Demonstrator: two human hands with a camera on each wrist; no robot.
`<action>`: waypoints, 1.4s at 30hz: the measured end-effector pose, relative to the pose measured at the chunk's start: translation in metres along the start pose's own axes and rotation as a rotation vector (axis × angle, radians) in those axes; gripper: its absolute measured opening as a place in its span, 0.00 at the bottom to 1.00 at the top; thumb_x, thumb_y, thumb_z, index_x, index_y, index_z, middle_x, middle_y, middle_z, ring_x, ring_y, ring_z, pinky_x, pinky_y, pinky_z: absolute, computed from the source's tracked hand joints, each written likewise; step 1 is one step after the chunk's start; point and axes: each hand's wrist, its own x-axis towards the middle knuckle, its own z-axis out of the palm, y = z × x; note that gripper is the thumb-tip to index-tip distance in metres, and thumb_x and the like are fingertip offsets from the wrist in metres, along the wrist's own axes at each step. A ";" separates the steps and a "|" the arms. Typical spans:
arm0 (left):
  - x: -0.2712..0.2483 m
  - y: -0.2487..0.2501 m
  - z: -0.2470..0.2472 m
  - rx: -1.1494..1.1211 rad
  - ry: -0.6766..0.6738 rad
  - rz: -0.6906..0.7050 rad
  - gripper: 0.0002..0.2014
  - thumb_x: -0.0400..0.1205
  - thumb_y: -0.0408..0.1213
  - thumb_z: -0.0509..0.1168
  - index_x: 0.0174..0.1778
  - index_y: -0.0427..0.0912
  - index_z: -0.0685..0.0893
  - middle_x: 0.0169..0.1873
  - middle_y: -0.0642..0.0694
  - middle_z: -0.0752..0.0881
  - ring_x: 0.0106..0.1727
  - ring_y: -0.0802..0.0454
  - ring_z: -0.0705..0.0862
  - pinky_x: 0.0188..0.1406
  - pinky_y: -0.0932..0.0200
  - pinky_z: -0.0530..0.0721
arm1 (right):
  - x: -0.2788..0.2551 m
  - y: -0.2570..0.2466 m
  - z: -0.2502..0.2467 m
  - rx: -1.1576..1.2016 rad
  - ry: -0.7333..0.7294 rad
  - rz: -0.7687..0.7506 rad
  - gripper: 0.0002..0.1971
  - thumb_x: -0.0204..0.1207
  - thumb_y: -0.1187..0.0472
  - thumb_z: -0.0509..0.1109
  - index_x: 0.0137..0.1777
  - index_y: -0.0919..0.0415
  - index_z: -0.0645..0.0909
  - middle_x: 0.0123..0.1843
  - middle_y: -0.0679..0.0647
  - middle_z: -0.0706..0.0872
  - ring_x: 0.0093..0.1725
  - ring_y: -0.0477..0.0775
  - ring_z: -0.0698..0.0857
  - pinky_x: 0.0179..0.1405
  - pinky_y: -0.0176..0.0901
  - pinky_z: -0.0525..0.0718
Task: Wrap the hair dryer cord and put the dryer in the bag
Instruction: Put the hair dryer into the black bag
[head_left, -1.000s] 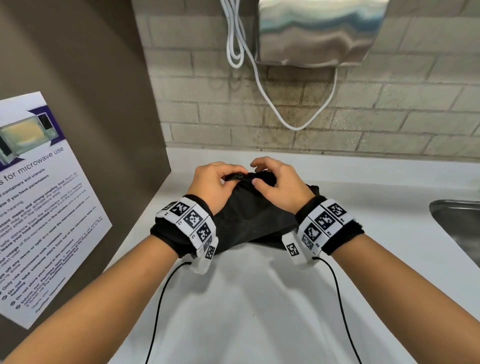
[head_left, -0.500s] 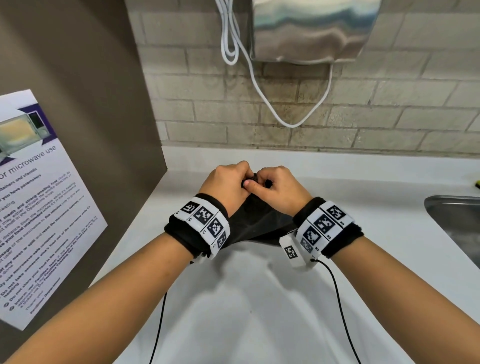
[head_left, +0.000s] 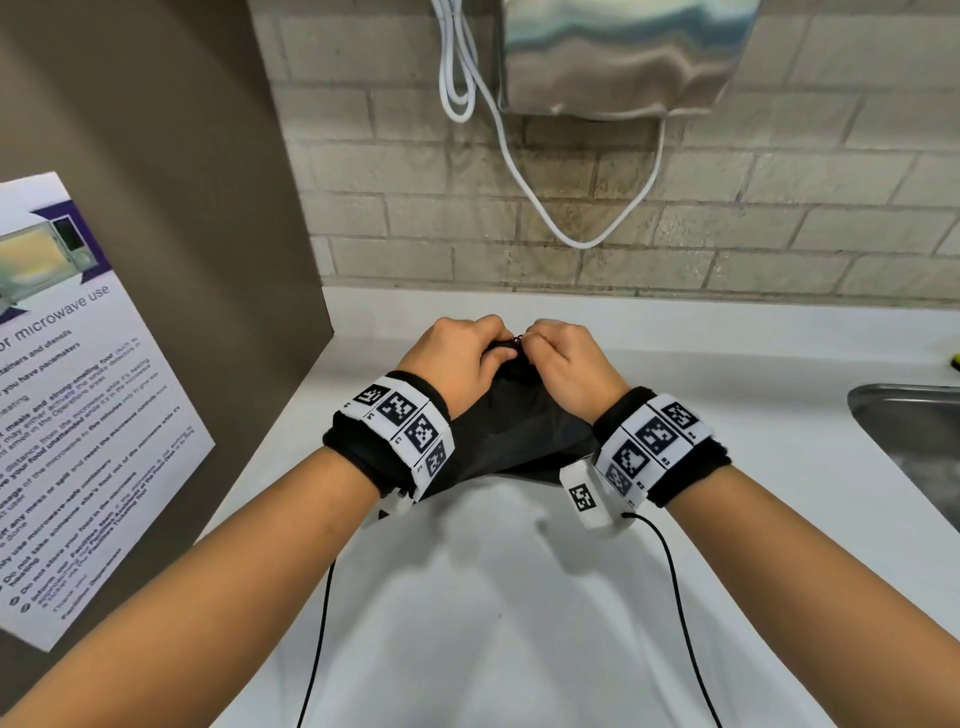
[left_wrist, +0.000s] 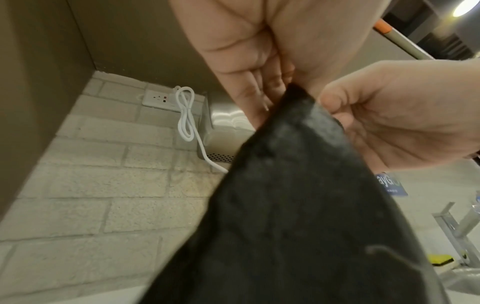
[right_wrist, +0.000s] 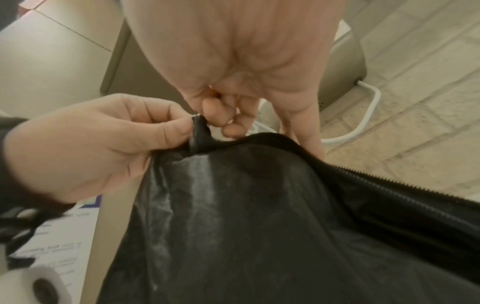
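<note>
in the middle of the head view the black bag (head_left: 511, 431) lies on the white worktop (head_left: 519, 597), its far end lifted between both hands. the left hand (head_left: 457, 358) pinches the bag's top edge, fingers curled round the fabric. the right hand (head_left: 566, 364) pinches a small black tab (right_wrist: 198, 127) at the end of the zip (right_wrist: 389, 183), probably the zip pull, though it is blurred. the hair dryer itself cannot be seen. a white cable (head_left: 519, 171) hangs on the brick wall at the top of the frame, and a metal sink (head_left: 914, 441) sits at the right edge.
</note>
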 end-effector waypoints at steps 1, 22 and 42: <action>0.001 -0.001 0.001 -0.020 0.027 -0.002 0.10 0.82 0.38 0.64 0.53 0.36 0.84 0.47 0.40 0.89 0.51 0.43 0.86 0.54 0.60 0.80 | 0.003 0.002 0.001 -0.008 0.040 0.017 0.16 0.79 0.69 0.57 0.29 0.65 0.75 0.35 0.56 0.75 0.36 0.50 0.73 0.35 0.36 0.67; -0.009 -0.058 -0.009 -0.440 0.101 -0.121 0.20 0.79 0.23 0.62 0.47 0.59 0.76 0.47 0.58 0.80 0.39 0.57 0.79 0.45 0.70 0.74 | -0.029 0.133 -0.049 -0.108 0.283 0.670 0.16 0.78 0.65 0.58 0.38 0.79 0.81 0.43 0.76 0.85 0.47 0.70 0.82 0.47 0.51 0.77; -0.016 -0.079 -0.015 -0.322 0.094 -0.243 0.27 0.75 0.18 0.65 0.68 0.44 0.80 0.55 0.52 0.75 0.21 0.60 0.76 0.24 0.75 0.82 | -0.005 0.101 -0.040 0.217 0.268 0.591 0.18 0.78 0.67 0.55 0.25 0.60 0.65 0.27 0.56 0.68 0.29 0.55 0.67 0.35 0.48 0.69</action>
